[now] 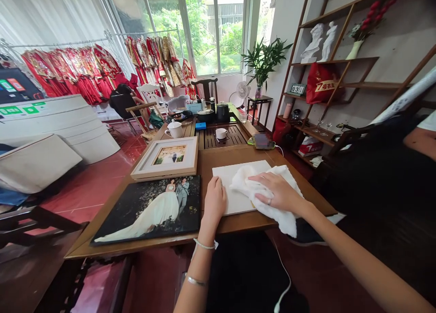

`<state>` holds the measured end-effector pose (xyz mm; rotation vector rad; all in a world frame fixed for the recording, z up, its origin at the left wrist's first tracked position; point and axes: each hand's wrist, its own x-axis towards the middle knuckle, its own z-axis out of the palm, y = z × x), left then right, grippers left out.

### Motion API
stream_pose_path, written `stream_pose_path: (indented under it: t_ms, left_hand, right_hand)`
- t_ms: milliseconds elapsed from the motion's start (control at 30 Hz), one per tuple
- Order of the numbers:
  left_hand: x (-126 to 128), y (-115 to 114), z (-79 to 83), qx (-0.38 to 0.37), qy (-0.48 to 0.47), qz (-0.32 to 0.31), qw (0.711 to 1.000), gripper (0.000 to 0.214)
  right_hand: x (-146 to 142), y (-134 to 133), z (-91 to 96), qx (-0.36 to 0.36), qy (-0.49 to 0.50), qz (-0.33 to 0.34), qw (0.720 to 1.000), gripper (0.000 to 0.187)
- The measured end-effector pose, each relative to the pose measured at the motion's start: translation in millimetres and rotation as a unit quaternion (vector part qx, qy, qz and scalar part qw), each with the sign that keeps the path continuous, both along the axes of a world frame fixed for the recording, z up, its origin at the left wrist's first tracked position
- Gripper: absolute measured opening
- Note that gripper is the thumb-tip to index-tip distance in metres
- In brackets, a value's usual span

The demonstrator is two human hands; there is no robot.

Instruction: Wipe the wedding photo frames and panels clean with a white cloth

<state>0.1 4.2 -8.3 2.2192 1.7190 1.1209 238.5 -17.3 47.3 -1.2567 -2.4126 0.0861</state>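
Note:
On the brown wooden table lies a flat white panel. My left hand is closed round its left edge and wears a ring-like bracelet on the wrist. A bunched white cloth covers the right part of the panel and hangs over the table's front edge. Pressed on top of the cloth is my right hand, its fingers bent into the fabric and a ring on one of them. Left of the panel lies a dark wedding photo print. Behind that print rests a pale framed picture.
Behind the panel stand a tea tray, a small white cup, a lidded white mug and a blurred-out object with a cable. Shelves rise at the right. Another person's arm shows at the right edge.

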Motion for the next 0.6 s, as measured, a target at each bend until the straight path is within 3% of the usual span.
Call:
stream_pose_path:
  t_ms: [333, 600]
  left_hand:
    - [-0.1, 0.0, -1.8, 0.004, -0.001, -0.003, 1.0, 0.036]
    - [0.7, 2.8, -5.9, 0.018, -0.012, 0.003, 1.0, 0.034]
  right_hand:
    - [-35.4, 73.1, 5.7, -0.021, -0.064, -0.142, 0.988, 0.048]
    - [-60.6, 81.3, 5.8, -0.015, -0.077, -0.199, 0.977, 0.05]
